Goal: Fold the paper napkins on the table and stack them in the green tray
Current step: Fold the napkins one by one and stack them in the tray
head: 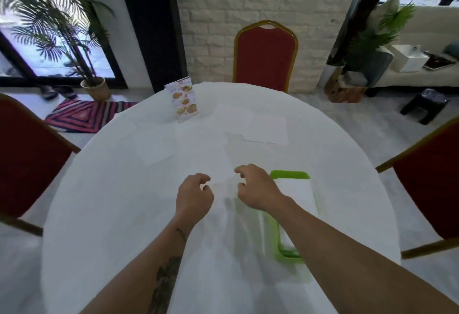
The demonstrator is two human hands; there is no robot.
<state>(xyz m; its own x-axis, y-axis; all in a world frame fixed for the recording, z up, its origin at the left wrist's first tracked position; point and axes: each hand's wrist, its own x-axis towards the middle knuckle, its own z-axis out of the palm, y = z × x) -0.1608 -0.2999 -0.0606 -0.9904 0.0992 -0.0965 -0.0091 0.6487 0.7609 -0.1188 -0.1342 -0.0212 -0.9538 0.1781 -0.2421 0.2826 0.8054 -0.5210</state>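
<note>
Hands meet over the middle of the round table with a white cloth (124, 214). The left hand (195, 195) and the right hand (255, 187) each pinch, with curled fingers, one end of a thin white paper napkin (223, 184) stretched between them; the napkin's outline against the cloth is faint, and whether it is already folded cannot be told.

Just right of the right hand, partly under its forearm, lies the bright green plastic tray (289, 174). It holds a stack of folded white napkins (296, 190); their number cannot be counted.

Beyond the fingertips, three more flat white napkins show on the cloth: one (267, 128) ahead and to the right of the right hand, one (232, 151) directly ahead and overlapped by the first at its far corner, and one (155, 151) ahead and to the left of the left hand. All lie apart from both hands.

Farther ahead of the left hand stands one upright clear-plastic menu card with food pictures (182, 100), near the far edge.

Nothing lies between the hands and the tray.

Three red upholstered chairs with gold frames surround the table: one (265, 57) beyond it, one (27, 159) to the left, one (427, 179) to the right.
</note>
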